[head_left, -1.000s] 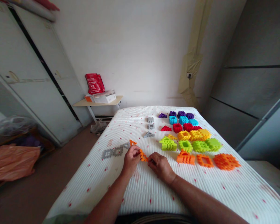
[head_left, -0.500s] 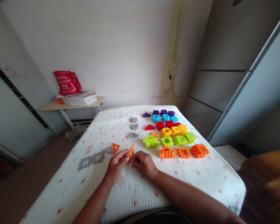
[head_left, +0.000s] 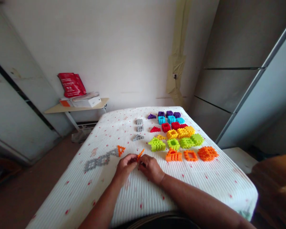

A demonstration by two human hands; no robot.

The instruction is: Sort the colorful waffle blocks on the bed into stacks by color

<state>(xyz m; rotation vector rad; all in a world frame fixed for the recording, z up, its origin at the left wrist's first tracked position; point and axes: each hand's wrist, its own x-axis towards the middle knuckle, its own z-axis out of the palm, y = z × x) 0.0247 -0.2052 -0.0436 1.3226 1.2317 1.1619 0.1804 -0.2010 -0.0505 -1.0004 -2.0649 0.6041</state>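
Note:
Both hands pinch an orange interlocking building piece between them, above the front middle of the table. My left hand grips its left side with thumb and fingers. From the right, my right hand closes on its lower part, and the fingers partly hide it. The piece is seen nearly edge-on. To the left lies a joined row of grey pieces, with an orange triangular piece at its far end. An orange stack of triangles and an orange square frame lie right of my hands.
Stacks of green, yellow, red, blue and purple pieces stand in rows on the right. Grey pieces line the middle. A side table holds a red bag.
The orange piece in my hands has turned from showing its triangular opening to nearly edge-on. The whole view has shifted slightly, so the table sits a little further right.

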